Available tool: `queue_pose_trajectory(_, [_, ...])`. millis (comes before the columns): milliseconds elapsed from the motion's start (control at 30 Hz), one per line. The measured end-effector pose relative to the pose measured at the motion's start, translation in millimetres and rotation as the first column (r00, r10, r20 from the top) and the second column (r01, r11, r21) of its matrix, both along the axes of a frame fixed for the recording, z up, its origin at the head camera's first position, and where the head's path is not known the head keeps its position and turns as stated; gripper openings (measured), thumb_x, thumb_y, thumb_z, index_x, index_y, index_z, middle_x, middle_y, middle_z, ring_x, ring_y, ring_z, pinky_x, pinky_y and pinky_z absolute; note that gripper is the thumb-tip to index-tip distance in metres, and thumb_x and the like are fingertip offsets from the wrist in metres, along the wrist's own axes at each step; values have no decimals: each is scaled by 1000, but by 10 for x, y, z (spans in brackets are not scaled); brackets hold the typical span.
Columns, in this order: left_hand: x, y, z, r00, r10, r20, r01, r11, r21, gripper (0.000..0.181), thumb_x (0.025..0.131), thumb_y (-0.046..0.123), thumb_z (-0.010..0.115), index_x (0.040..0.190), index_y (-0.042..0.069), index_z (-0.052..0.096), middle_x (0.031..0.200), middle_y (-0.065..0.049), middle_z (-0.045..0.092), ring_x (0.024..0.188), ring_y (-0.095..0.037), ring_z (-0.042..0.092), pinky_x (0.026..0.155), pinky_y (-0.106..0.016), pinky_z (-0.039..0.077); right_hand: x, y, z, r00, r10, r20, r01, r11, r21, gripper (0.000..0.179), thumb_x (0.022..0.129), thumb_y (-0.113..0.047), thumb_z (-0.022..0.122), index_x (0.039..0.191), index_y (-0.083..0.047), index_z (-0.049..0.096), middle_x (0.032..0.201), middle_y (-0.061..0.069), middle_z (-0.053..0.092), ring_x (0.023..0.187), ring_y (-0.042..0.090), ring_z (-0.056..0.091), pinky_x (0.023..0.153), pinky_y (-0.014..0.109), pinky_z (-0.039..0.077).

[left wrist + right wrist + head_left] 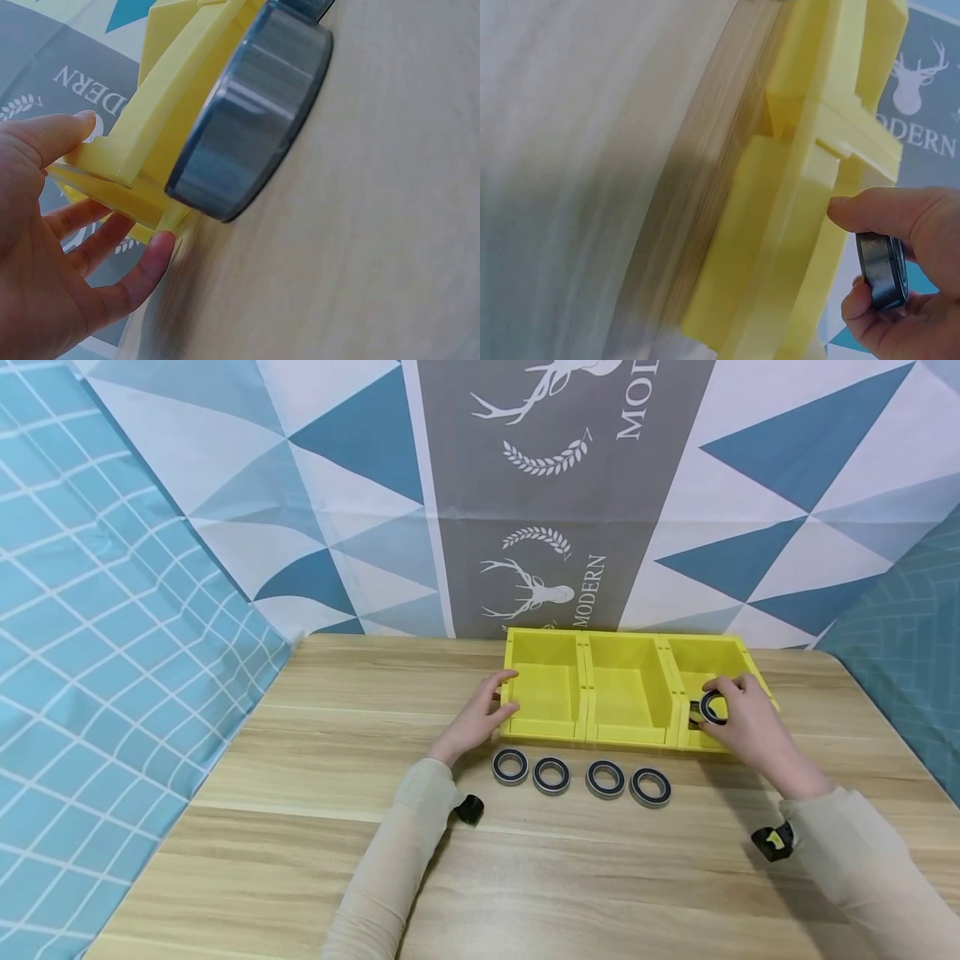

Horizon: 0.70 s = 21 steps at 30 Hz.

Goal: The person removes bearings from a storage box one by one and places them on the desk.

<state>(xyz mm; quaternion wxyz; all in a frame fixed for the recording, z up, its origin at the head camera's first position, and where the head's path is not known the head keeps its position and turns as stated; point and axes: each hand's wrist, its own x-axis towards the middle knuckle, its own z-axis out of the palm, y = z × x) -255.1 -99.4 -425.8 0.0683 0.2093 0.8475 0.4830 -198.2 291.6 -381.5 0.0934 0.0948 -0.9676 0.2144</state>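
My right hand (pixel 750 722) pinches a ball bearing (pixel 713 707) over the right compartment of a yellow three-compartment parts bin (pixel 587 685). In the right wrist view that bearing (pixel 883 271) sits between thumb and fingers, near the bin's front wall (pixel 780 225). Behind it, another dark ring (pixel 694 713) partly shows inside the compartment. My left hand (pixel 480 714) grips the bin's left end, thumb and fingers spread about the wall (pixel 150 112). Several black-sealed bearings (pixel 551 775) lie flat in a row in front of the bin.
The bin stands toward the back of a wood-grain table (pixel 300 827). Behind it hangs a patterned cloth (pixel 547 493) with deer heads and triangles. A blue checked cloth (pixel 97 635) hangs along the left side. Dark wrist cameras (pixel 773 842) sit on both sleeves.
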Motion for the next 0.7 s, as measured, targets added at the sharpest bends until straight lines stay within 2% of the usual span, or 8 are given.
queue_pose_trajectory(300, [10,3,6,1000,8,3,-8,1000,-2,57,107,20,55,159,15,32,165,-15,29,133,-40,48,111,-57,44,195,-70,-8,999,-11,-50,12,1000,19,56,78,0,81,123,20,52,111,39,46,89,49,53,74,63,50])
queue_pose_trajectory(533, [10,1,-1,1000,7,4,-7,1000,-6,57,107,20,55,159,16,32,166,-15,28,133,-40,48,111,-57,44,350,-103,-86,1000,14,9,-15,999,31,58,75,-2,85,121,18,55,109,37,49,80,39,54,65,51,52])
queue_pose_trajectory(700, [14,0,1,1000,10,5,-10,1000,-10,57,107,20,56,159,16,32,166,-15,28,133,-40,47,111,-57,44,423,-112,-143,1000,30,6,-30,998,47,57,74,-3,87,119,18,57,107,36,52,84,42,58,70,57,54])
